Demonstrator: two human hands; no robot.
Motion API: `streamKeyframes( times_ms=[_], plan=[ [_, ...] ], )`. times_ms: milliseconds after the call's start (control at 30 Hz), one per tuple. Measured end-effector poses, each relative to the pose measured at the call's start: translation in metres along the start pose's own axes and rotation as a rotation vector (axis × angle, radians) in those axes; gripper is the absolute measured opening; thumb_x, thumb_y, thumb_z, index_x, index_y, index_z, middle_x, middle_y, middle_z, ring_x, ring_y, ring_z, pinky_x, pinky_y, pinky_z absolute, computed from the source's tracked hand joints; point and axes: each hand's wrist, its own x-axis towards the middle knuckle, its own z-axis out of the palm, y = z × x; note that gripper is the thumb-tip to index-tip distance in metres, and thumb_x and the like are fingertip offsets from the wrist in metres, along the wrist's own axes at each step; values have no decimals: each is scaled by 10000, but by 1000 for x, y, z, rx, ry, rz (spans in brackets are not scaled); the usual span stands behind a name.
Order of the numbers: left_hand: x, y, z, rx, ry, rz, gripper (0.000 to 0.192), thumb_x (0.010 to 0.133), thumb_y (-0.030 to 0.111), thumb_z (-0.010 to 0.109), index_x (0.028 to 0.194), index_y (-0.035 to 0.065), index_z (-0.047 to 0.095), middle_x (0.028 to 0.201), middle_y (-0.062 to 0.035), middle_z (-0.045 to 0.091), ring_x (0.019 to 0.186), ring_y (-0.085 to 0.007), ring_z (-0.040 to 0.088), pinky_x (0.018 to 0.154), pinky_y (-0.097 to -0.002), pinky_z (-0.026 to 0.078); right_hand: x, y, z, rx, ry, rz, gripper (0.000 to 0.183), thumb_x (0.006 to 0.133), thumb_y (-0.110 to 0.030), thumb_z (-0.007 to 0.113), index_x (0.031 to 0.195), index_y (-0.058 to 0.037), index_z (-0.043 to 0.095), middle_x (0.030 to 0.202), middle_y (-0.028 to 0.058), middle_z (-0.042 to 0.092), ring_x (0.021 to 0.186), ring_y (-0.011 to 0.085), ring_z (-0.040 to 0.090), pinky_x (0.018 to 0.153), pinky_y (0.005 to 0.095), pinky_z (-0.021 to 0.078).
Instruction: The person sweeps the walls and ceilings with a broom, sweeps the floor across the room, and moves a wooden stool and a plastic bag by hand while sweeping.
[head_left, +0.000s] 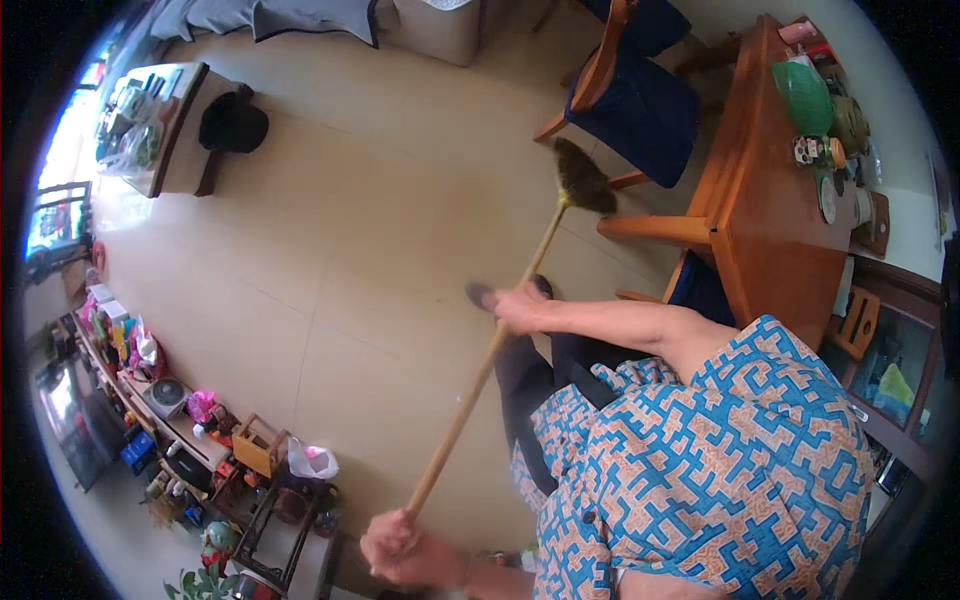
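A broom with a long wooden handle (465, 397) runs diagonally across the view. Its dark bristle head (585, 178) rests by the chair legs at the upper right, with a yellow binding where it meets the handle. My right hand (523, 307) is closed around the middle of the handle, above my dark shoes. Down at the lower left of my body, my left hand (390, 544) grips the upper end of the handle; it looks slightly blurred. The pale tiled floor (360, 247) lies beneath the broom.
Chairs with dark blue covers (637, 105) stand beside a wooden table (787, 225) bearing a green cover and jars. A cluttered low shelf (180, 427) lines the lower left. A small cabinet (187, 135) with a black hat-like item on its side stands upper left.
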Motion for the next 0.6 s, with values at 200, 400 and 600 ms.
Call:
streamKeyframes(
  times_ms=[200,400,600],
  plan=[
    [-32,119,28,201,-123,604,337,900,262,485,611,100,426,601,19,372,529,-157,363,566,-318,339,-3,-130,-27,78,-6,-485,174,651,-218,657,742,-72,681,873,104,621,756,300,657,611,437,540],
    [-34,168,27,393,-213,891,276,881,153,450,618,139,365,524,33,316,476,-79,361,492,-207,287,-19,-170,-96,183,166,-654,104,650,-169,631,664,-79,581,739,95,564,679,295,621,534,432,486],
    [16,42,23,-349,25,263,264,863,130,513,616,89,429,583,-10,394,542,-142,428,560,-288,399,114,-38,-53,-17,234,-365,128,641,-177,670,745,-102,660,897,59,603,810,275,646,677,461,493]
  ],
)
